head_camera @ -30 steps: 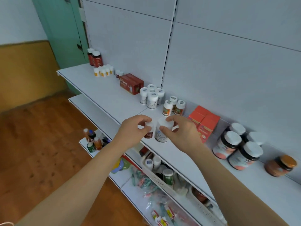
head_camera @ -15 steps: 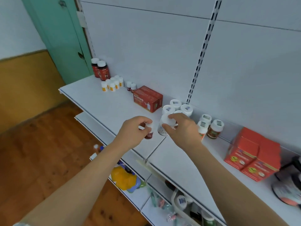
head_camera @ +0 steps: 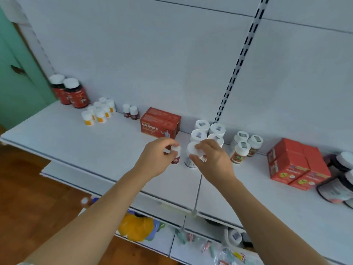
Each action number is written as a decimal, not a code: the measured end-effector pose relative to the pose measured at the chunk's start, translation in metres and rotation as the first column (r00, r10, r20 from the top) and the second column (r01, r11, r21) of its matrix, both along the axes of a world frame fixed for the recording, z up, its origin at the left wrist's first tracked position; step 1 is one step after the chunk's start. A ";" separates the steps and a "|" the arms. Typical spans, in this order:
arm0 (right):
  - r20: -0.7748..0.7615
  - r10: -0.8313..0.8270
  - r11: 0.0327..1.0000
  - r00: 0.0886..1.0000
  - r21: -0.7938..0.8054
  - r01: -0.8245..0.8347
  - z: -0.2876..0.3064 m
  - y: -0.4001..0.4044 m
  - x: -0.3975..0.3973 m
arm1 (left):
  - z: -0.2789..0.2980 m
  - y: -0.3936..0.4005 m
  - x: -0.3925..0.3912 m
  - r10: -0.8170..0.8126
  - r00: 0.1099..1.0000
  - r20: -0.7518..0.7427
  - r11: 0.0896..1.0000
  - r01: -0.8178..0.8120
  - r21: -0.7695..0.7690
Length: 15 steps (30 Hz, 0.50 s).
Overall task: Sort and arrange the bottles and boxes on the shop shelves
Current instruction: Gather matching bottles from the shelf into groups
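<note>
Left hand: your left hand (head_camera: 158,156) is pinching a small dark-red bottle (head_camera: 176,154) by its white cap.
Right hand: your right hand (head_camera: 212,159) is gripping a white bottle (head_camera: 192,154) from above.
Bottles: both are sitting over the white shelf (head_camera: 95,144), just before the four white bottles (head_camera: 208,131).
Behind: red boxes (head_camera: 160,124) are standing left of those.

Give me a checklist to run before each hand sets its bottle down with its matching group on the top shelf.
1. Left hand grips small dark-red bottle: ok.
2. Right hand grips white bottle by its cap: ok.
3. Matching pair of small dark-red bottles stands beside the red boxes: ok.
4. Cluster of white bottles stands right behind the right hand: ok.
5. Free shelf space in front of both groups: ok.
6. Labels match exactly: cannot tell, blurred.
</note>
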State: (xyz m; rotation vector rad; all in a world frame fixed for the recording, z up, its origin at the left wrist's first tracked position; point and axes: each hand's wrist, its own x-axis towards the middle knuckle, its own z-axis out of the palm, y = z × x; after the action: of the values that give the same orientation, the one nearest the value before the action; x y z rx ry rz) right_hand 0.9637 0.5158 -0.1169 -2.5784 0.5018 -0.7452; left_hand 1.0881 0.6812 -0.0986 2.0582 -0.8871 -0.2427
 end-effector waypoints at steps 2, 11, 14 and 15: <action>0.014 -0.055 0.998 0.998 -0.017 0.056 -0.002 0.007 0.002 | -0.001 0.006 0.012 -0.058 0.998 0.010 0.998 0.058 -0.001; -0.021 -0.170 0.982 0.985 -0.089 0.168 -0.006 0.029 0.007 | 0.001 0.026 0.046 -0.201 0.979 0.019 0.979 0.201 -0.011; -0.025 -0.197 0.975 0.980 -0.108 0.193 -0.006 0.033 0.008 | 0.001 0.027 0.052 -0.216 0.976 0.028 0.976 0.216 -0.009; -0.030 -0.207 0.972 0.978 -0.120 0.202 -0.006 0.034 0.009 | 0.001 0.027 0.054 -0.219 0.975 0.031 0.976 0.219 -0.009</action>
State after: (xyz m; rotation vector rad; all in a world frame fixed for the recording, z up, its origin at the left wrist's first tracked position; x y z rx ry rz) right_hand 0.9723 0.5495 -0.1224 -2.6824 0.7678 -0.8109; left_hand 1.1419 0.7081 -0.0974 1.9569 -1.1332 -0.3253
